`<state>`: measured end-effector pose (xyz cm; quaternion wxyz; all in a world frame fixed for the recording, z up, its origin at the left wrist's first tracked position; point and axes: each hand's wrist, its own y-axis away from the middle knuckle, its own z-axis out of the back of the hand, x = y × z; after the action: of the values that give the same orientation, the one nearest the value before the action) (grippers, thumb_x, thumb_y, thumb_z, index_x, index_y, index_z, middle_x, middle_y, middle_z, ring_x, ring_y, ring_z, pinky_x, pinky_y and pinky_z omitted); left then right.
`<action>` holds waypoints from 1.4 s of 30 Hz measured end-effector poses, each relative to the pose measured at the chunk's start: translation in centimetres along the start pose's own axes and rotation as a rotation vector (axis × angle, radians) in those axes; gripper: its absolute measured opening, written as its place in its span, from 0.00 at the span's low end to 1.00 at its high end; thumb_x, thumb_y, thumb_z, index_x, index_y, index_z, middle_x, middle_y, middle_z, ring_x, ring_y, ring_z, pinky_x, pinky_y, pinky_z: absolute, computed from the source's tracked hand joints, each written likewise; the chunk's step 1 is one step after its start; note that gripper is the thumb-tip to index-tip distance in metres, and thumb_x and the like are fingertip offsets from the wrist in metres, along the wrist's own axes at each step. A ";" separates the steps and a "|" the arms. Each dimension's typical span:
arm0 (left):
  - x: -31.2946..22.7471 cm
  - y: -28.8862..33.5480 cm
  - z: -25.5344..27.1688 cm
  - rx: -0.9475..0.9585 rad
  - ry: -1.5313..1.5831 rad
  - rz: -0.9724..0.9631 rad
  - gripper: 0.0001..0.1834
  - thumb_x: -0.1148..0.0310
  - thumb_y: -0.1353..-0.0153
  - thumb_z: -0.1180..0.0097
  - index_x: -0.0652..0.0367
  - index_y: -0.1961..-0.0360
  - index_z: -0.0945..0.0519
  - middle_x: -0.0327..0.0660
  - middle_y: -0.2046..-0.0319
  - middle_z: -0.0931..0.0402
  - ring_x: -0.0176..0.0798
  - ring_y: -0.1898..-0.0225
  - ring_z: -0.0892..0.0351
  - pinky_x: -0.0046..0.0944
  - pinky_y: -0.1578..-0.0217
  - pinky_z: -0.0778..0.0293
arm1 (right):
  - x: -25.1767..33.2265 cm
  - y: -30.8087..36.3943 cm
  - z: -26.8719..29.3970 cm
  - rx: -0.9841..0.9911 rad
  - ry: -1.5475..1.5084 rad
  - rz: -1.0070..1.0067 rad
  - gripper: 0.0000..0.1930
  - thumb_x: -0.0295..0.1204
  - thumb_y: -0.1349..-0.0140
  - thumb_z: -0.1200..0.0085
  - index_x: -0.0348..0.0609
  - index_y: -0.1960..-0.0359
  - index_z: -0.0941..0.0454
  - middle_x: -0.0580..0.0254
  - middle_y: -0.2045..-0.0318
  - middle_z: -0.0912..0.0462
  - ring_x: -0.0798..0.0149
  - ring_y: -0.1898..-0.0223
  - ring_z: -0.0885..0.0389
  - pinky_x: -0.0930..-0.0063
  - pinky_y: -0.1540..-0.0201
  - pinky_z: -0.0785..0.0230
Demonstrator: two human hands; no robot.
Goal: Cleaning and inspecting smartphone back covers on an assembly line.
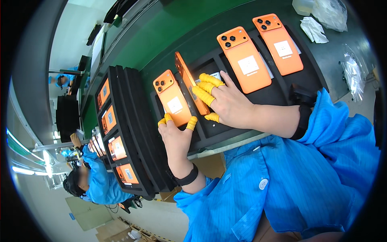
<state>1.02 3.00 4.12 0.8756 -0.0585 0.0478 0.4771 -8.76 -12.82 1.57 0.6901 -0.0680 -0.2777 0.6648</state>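
My left hand (176,133), in yellow finger cots, grips the lower end of an orange smartphone (172,97) between thumb and fingers. This phone lies back side up, with a white square label, at the left end of a black compartment tray (276,96). Just right of it, another orange smartphone (188,80) stands tilted on its long edge, seen nearly edge-on. My right hand (231,103), also in yellow finger cots, closes on that phone's right face; its fingertips are partly hidden. Two more orange smartphones, one nearer (242,50) and one farther right (276,36), lie labelled side up in the tray.
To the left rises a stack of black trays (135,121), its top one holding several orange phones. Clear plastic bags (330,14) and a crumpled white wrapper (313,30) lie at the far right of the green bench (181,30). A co-worker in blue (102,181) is at the left.
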 end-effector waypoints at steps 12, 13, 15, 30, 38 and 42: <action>-2.2 -1.0 -1.0 -0.026 -0.264 0.172 0.34 0.45 0.49 0.49 0.73 0.60 0.30 0.56 0.63 0.33 0.51 0.58 0.33 0.44 0.59 0.32 | 0.1 0.1 0.2 -0.062 0.058 0.010 0.14 0.31 0.46 0.53 0.36 0.61 0.25 0.54 0.68 0.27 0.59 0.58 0.29 0.43 0.43 0.57; -2.1 -1.0 -1.1 -0.024 -0.274 0.180 0.33 0.46 0.48 0.50 0.73 0.60 0.30 0.56 0.63 0.33 0.51 0.57 0.33 0.43 0.59 0.32 | 0.1 0.1 0.2 -0.061 0.058 0.011 0.14 0.31 0.46 0.53 0.36 0.61 0.25 0.54 0.68 0.27 0.59 0.58 0.29 0.43 0.43 0.57; -1.6 -0.9 -1.2 -0.025 -0.275 0.178 0.31 0.49 0.47 0.50 0.73 0.60 0.30 0.56 0.63 0.33 0.52 0.58 0.33 0.44 0.59 0.33 | 0.3 0.0 0.6 0.060 0.073 -0.001 0.13 0.30 0.46 0.53 0.36 0.61 0.25 0.54 0.68 0.27 0.58 0.57 0.29 0.44 0.42 0.58; 2.4 -2.9 -0.9 0.019 0.530 0.350 0.16 0.69 0.41 0.58 0.70 0.56 0.30 0.54 0.58 0.33 0.49 0.56 0.31 0.39 0.54 0.36 | -0.2 0.5 1.4 0.325 0.204 -0.174 0.10 0.25 0.48 0.55 0.37 0.66 0.24 0.55 0.67 0.27 0.58 0.58 0.29 0.43 0.41 0.60; 0.9 -1.5 -0.8 -0.040 0.923 0.219 0.17 0.75 0.45 0.47 0.68 0.54 0.33 0.44 0.62 0.28 0.33 0.58 0.29 0.28 0.56 0.35 | -0.2 0.3 1.9 0.415 0.182 -0.187 0.10 0.27 0.48 0.55 0.38 0.67 0.23 0.55 0.67 0.27 0.58 0.59 0.29 0.42 0.41 0.61; -0.4 -0.6 -1.9 -0.306 0.921 0.098 0.19 0.77 0.51 0.43 0.68 0.57 0.33 0.46 0.63 0.27 0.34 0.60 0.27 0.32 0.62 0.29 | -0.1 0.5 2.3 0.428 0.181 -0.177 0.10 0.28 0.47 0.55 0.39 0.69 0.22 0.56 0.68 0.27 0.59 0.58 0.29 0.42 0.41 0.63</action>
<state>1.28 2.03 2.33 0.7212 -0.3894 0.3622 0.4438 -10.29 -13.46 3.20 0.7666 0.0451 -0.0723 0.6365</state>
